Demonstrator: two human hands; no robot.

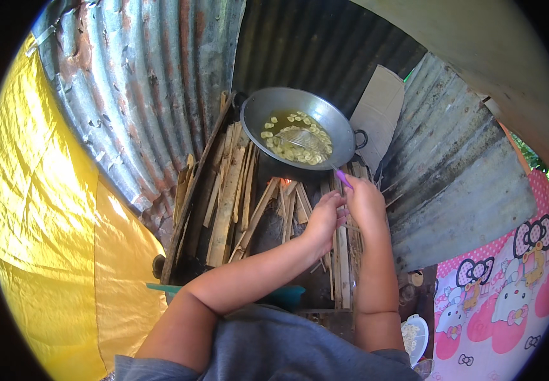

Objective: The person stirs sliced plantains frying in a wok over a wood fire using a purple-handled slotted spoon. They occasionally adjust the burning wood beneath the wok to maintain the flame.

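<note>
My right hand [364, 202] is closed round the purple handle of a wire skimmer [300, 138]. The skimmer's mesh head dips into yellowish oil [279, 120] in a wide metal wok [266, 101]. Pale yellow round slices [309, 156] float in the oil, around and under the mesh. Close beside my right hand is my left hand [325, 221], its fingers loosely bent and apart with nothing seen in them. Whether the two hands touch, I cannot tell. The wok has dark loop handles and sits over a small wood fire [282, 182].
Split firewood [228, 209] lies left of the fire, with more sticks [342, 267] to the right. Corrugated metal sheets [141, 82] and a cardboard piece [376, 108] stand around the wok. At the lower right is a white bowl [421, 336] of pale pieces, beside a pink patterned cloth [477, 317].
</note>
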